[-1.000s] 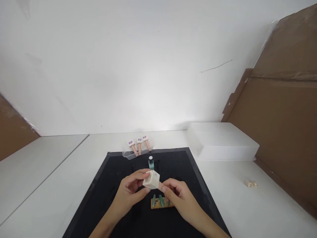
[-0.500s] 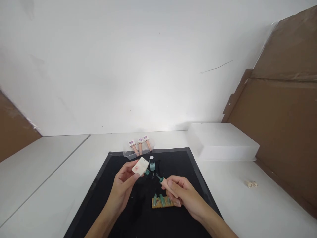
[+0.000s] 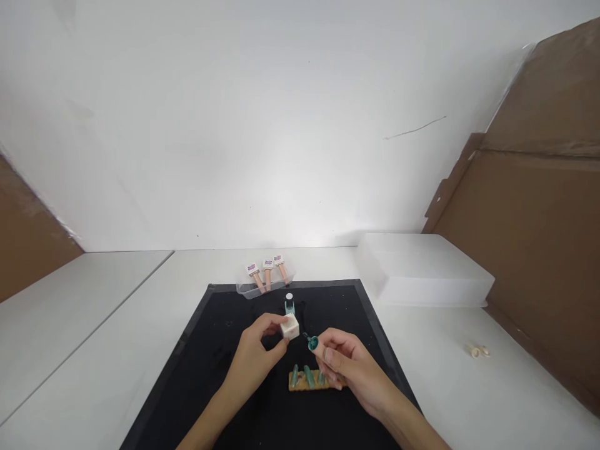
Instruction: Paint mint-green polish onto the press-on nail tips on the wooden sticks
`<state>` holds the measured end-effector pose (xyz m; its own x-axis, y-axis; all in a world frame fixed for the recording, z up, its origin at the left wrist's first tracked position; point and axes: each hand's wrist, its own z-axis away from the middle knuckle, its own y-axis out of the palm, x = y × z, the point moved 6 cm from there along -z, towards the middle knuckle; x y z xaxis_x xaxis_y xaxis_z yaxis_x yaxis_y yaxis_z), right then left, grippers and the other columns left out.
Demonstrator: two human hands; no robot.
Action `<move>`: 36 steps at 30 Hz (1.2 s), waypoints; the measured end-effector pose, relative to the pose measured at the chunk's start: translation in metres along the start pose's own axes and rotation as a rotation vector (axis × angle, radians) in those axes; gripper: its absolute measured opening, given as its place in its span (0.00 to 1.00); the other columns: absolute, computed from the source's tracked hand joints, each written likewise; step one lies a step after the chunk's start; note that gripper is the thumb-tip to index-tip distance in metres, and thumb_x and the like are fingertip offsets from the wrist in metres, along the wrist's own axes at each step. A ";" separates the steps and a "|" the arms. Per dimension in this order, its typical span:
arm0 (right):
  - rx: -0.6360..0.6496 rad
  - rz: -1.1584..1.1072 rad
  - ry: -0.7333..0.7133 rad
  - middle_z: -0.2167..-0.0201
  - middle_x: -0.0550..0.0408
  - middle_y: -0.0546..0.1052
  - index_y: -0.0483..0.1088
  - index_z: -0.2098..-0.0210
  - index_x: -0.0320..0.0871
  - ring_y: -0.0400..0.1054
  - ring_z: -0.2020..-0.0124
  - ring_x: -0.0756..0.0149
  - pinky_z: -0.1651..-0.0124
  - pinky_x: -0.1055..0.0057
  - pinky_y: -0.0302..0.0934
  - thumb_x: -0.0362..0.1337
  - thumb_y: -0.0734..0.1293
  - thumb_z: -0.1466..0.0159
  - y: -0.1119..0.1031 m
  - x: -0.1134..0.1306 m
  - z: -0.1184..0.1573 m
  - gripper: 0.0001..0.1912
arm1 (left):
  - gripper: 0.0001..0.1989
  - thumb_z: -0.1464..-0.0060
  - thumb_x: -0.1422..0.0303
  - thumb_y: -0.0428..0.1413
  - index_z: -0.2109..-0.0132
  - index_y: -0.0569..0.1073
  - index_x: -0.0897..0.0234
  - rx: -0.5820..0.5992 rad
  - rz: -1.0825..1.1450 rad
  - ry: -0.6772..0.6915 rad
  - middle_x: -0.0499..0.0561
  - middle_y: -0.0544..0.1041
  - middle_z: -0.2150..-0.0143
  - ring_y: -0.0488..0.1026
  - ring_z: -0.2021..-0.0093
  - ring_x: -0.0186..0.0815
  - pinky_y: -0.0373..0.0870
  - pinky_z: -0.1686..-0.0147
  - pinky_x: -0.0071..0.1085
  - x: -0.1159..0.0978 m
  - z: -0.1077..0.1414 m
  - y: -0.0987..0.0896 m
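My left hand (image 3: 255, 356) pinches a white square nail polish bottle (image 3: 290, 327) between thumb and fingers, turned so that its neck is hidden. Facing it from the right, my right hand (image 3: 349, 365) grips a pink nail polish cap (image 3: 319, 350). Green polish coats the cap's inside, and its thin brush (image 3: 306, 336) points toward the bottle, apart from it. Below the cap lies a yellowish strip (image 3: 300, 387) bearing several green false nails (image 3: 309, 376); my right hand covers its right end. Just behind the white bottle stands a small teal bottle (image 3: 289, 306) with a white-topped dark cap.
A clear plastic tray (image 3: 245, 292) with three pink-capped polish bottles (image 3: 268, 272) stands at the mat's back edge. A white box (image 3: 426, 269) sits at the back right. Small beige rings (image 3: 477, 351) lie on the white table, right of the black mat (image 3: 225, 362).
My left hand has moved right and slightly down, tilting the white bottle so its green-smeared neck no longer shows. The cap has turned, its open green end now facing me more.
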<state>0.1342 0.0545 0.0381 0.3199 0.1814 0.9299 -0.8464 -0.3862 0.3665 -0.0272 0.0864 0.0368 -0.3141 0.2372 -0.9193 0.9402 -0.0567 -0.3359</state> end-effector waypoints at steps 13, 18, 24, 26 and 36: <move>-0.022 -0.057 -0.073 0.81 0.66 0.62 0.70 0.74 0.42 0.50 0.84 0.79 0.82 0.78 0.43 0.40 0.77 0.54 -0.002 0.003 0.000 0.15 | 0.11 0.60 0.78 0.55 0.66 0.72 0.61 0.074 -0.011 -0.063 0.50 0.78 0.66 0.75 0.62 0.41 0.69 0.56 0.36 0.018 0.000 0.012; -0.002 -0.055 -0.091 0.77 0.63 0.65 0.70 0.74 0.42 0.51 0.81 0.77 0.80 0.79 0.45 0.35 0.77 0.55 -0.003 0.002 0.000 0.13 | 0.15 0.59 0.77 0.55 0.60 0.71 0.61 0.061 -0.045 -0.061 0.52 0.78 0.62 0.74 0.60 0.42 0.68 0.55 0.38 0.018 0.000 0.010; 0.005 -0.042 -0.093 0.77 0.62 0.65 0.70 0.74 0.43 0.54 0.78 0.74 0.77 0.78 0.50 0.34 0.77 0.55 -0.003 0.000 0.000 0.13 | 0.17 0.60 0.77 0.56 0.59 0.73 0.61 0.056 -0.109 -0.007 0.52 0.77 0.60 0.73 0.59 0.42 0.67 0.57 0.37 0.021 0.000 0.012; -0.002 -0.032 -0.097 0.77 0.62 0.64 0.70 0.75 0.43 0.55 0.77 0.73 0.75 0.77 0.51 0.34 0.77 0.56 -0.003 0.001 0.000 0.13 | 0.17 0.59 0.76 0.56 0.59 0.73 0.60 0.048 -0.122 0.003 0.53 0.77 0.59 0.73 0.58 0.43 0.67 0.57 0.38 0.022 0.000 0.012; -0.040 0.023 -0.107 0.78 0.62 0.62 0.69 0.75 0.44 0.52 0.77 0.72 0.75 0.76 0.49 0.37 0.77 0.57 -0.003 0.005 0.001 0.14 | 0.23 0.56 0.75 0.54 0.50 0.67 0.61 0.136 -0.214 -0.044 0.54 0.75 0.52 0.71 0.53 0.41 0.65 0.52 0.37 0.034 0.001 0.016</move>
<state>0.1391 0.0559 0.0420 0.3425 0.0743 0.9366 -0.8695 -0.3527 0.3459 -0.0226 0.0928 0.0003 -0.5127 0.2152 -0.8312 0.8261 -0.1403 -0.5458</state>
